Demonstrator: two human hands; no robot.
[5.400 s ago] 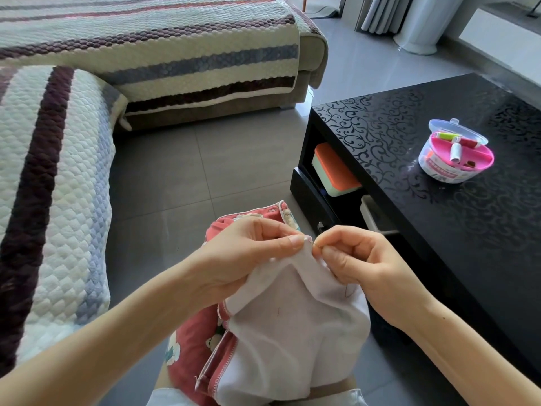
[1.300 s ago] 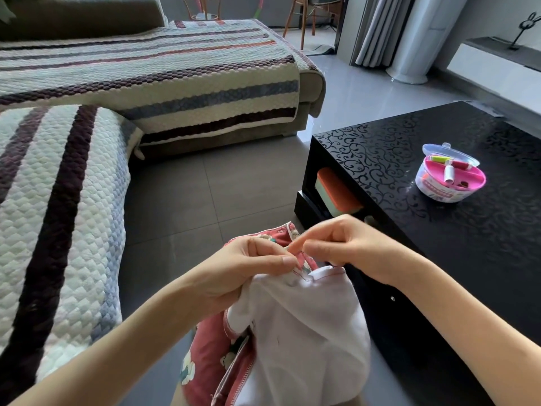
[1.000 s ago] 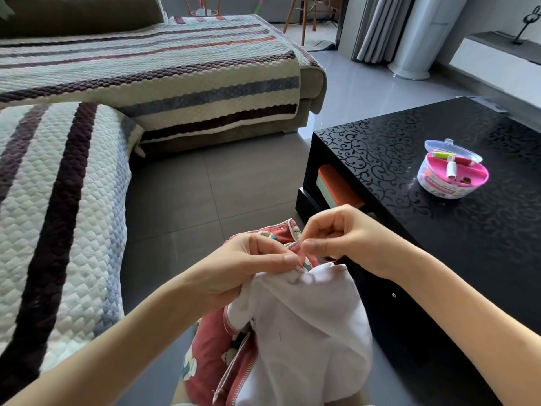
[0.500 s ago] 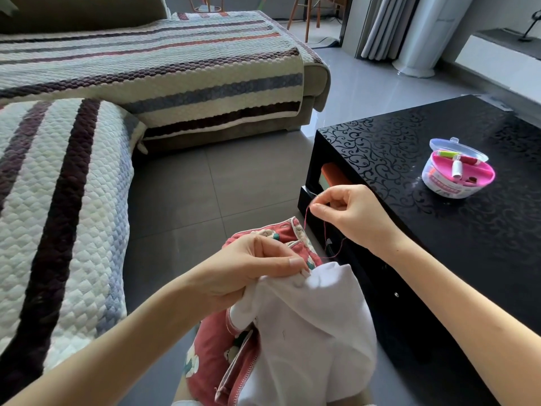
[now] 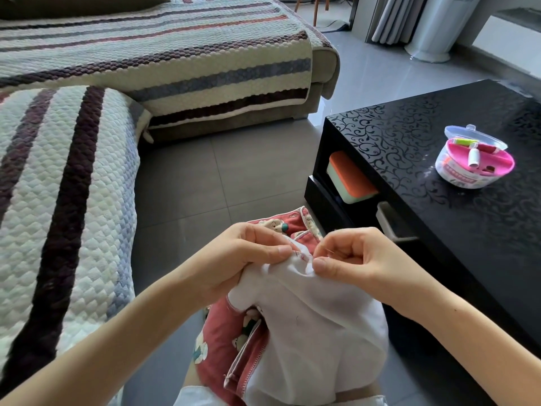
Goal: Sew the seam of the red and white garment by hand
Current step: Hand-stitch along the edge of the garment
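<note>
Whereas a moment earlier the right hand is lifted, drawing thread taut, it now pinches the seam beside the left hand, which grips the red and white garment at lower centre of the frame; the next stitch is probably starting.

right hand: down from its raised pull, back at the seam | thumb now on the white fabric of the garment, just beside the left hand | red thread: no longer drawn up
</note>
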